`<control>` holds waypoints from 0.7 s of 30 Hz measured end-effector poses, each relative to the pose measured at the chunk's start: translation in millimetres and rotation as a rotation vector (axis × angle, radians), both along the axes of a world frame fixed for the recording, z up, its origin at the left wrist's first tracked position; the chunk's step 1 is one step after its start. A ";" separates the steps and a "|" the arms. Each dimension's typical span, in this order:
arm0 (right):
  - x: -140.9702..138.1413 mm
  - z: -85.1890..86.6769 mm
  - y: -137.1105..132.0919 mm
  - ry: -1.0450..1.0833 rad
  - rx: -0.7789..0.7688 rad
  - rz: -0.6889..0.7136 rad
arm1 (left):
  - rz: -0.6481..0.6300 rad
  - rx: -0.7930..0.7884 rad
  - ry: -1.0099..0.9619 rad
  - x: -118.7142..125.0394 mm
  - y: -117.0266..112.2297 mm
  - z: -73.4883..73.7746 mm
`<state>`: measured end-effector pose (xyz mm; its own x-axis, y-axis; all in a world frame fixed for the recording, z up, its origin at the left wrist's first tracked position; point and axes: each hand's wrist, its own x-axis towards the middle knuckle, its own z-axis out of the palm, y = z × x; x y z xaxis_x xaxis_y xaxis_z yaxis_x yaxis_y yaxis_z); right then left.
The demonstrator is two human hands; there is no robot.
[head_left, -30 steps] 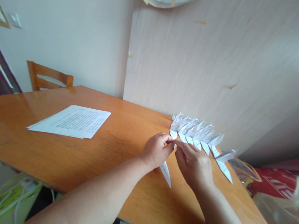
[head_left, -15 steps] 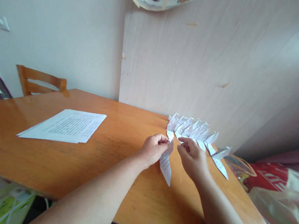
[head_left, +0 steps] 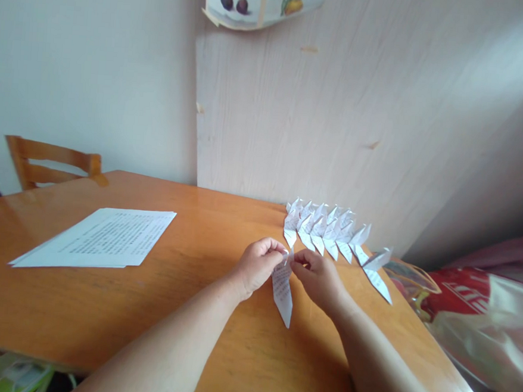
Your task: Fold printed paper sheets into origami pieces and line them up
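Above the wooden surface (head_left: 196, 227), we see the left hand (head_left: 260, 263), its grip pinched on the upper end of a folded paper (head_left: 282, 298); the right hand (head_left: 319, 279) meets it opposite, though whether that grip clamps it we cannot tell. Similar folded pieces (head_left: 318, 227) stand just beyond; printed sheets (head_left: 101, 238) lie leftward.

Left hand (head_left: 259, 267) partly hides folded paper (head_left: 283, 298)

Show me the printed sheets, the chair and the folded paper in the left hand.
Printed sheets (head_left: 106, 239), head view: middle of top sheet.
Chair (head_left: 58, 154), head view: top rail of backrest.
Folded paper (head_left: 283, 294), head view: lower printed part.
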<state>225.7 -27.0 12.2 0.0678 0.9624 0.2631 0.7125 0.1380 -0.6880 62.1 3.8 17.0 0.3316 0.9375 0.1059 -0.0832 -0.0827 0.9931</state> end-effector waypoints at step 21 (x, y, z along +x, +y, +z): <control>-2.0 -5.4 3.7 0.025 0.031 -0.013 | 0.087 0.163 0.119 -4.3 6.4 -4.8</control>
